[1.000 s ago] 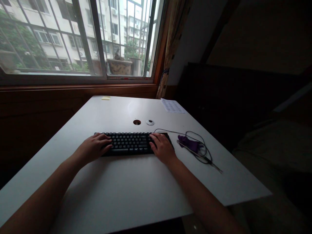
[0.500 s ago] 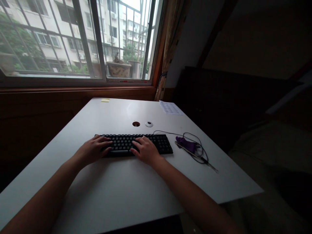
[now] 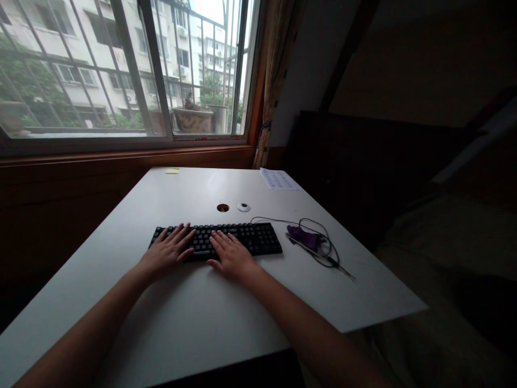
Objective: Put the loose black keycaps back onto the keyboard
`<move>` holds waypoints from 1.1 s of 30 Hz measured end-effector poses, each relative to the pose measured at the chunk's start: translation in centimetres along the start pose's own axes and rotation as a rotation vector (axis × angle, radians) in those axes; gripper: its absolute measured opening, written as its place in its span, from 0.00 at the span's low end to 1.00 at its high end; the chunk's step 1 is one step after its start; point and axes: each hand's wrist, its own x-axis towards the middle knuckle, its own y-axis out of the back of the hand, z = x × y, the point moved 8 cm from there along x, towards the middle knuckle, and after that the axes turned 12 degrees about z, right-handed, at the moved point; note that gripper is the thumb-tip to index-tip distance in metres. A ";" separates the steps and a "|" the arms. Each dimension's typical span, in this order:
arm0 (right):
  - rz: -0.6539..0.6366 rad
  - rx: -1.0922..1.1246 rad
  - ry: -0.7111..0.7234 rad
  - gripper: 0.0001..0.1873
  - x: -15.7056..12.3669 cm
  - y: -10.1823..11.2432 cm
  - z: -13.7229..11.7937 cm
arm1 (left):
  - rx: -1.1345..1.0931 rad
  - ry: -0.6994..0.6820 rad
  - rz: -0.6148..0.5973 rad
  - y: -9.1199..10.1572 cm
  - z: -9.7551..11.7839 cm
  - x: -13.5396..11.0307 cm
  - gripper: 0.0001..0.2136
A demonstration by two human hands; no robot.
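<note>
A black keyboard [image 3: 258, 238] lies across the middle of the white table [image 3: 194, 318]. Over its left end rests my left hand [image 3: 167, 252], fingers stretched out and spread on the keys. My right hand [image 3: 230, 256] lies flat over the keyboard's middle, fingers extended and the thumb out to the left near the front edge. Neither hand grips anything. Keys beneath both hands are hidden. A thin black cable [image 3: 271, 219] runs from the keyboard's back edge toward the right.
Right of the keyboard, a purple cloth [image 3: 304, 237] lies with the coiled cable and a thin stick-like thing [image 3: 313, 250]. Behind are a round hole [image 3: 223, 208], a white ring-shaped cover [image 3: 243, 207], printed paper [image 3: 278, 179] and a yellow note [image 3: 172, 171]. A barred window stands beyond.
My fingers have gone from curled over the keys to stretched out flat. My left hand has shifted slightly right on the keyboard. The view has tilted a little.
</note>
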 end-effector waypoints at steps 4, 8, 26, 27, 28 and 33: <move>0.041 0.001 -0.008 0.36 -0.2 0.5 -0.2 | 0.016 0.001 -0.002 0.3 0.2 -0.1 0.29; 0.058 0.006 -0.017 0.37 -0.2 0.9 -0.3 | 0.014 -0.003 0.033 0.9 0.5 -0.1 0.29; 0.099 0.030 -0.077 0.34 -0.4 1.1 -0.3 | -0.041 0.029 0.054 1.3 0.9 -0.2 0.29; 0.089 0.035 -0.077 0.34 -0.4 1.0 -0.2 | -0.041 0.026 0.047 1.2 0.8 -0.2 0.29; 0.079 0.038 -0.076 0.35 -0.4 0.8 -0.2 | -0.045 0.023 0.040 1.1 0.7 -0.2 0.29; 0.070 0.045 -0.078 0.35 -0.4 0.3 0.0 | -0.079 0.008 -0.002 0.8 0.4 -0.2 0.29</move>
